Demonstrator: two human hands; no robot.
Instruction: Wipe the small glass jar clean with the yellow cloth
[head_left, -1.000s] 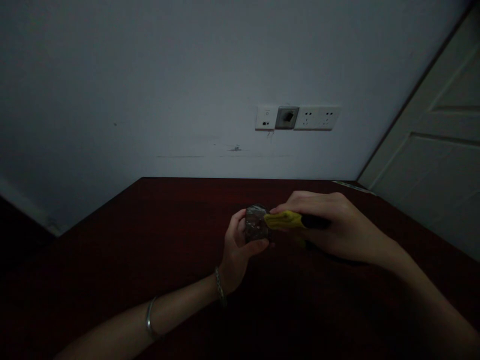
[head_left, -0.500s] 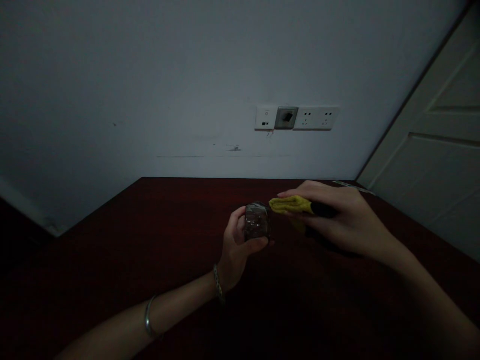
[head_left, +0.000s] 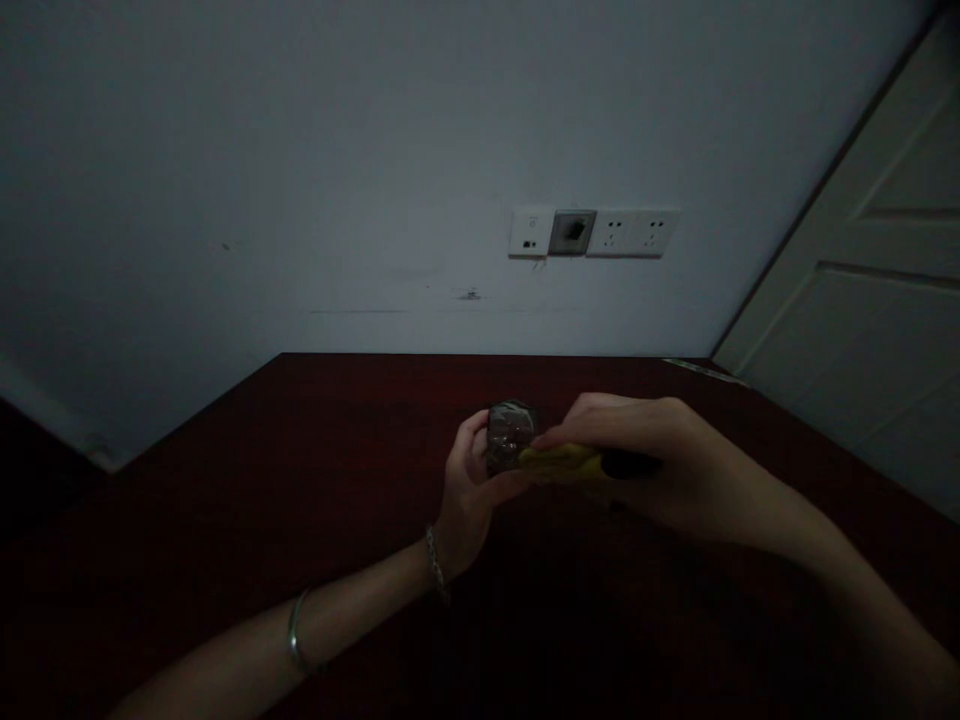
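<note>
My left hand [head_left: 472, 490] is wrapped round a small, shiny, see-through block [head_left: 511, 428], perhaps glass, that looks dark against the table. Its exact kind is too dim to tell. A folded yellow cloth [head_left: 559, 460] with a black part is pinched between the thumb and fingers of my right hand [head_left: 645, 440]. The cloth's front end meets the lower right side of the block, close to my left thumb. Part of the cloth is hidden under my right fingers.
Both hands are above a dark red wooden table [head_left: 360, 400]. Behind it rises a pale wall with a row of sockets [head_left: 622, 234]. A white panelled door [head_left: 885, 290] stands to the right. The light is dim.
My right hand has moved down and slightly left with the cloth, from beside the block's upper right to its lower right side. My left hand has stayed almost still.
</note>
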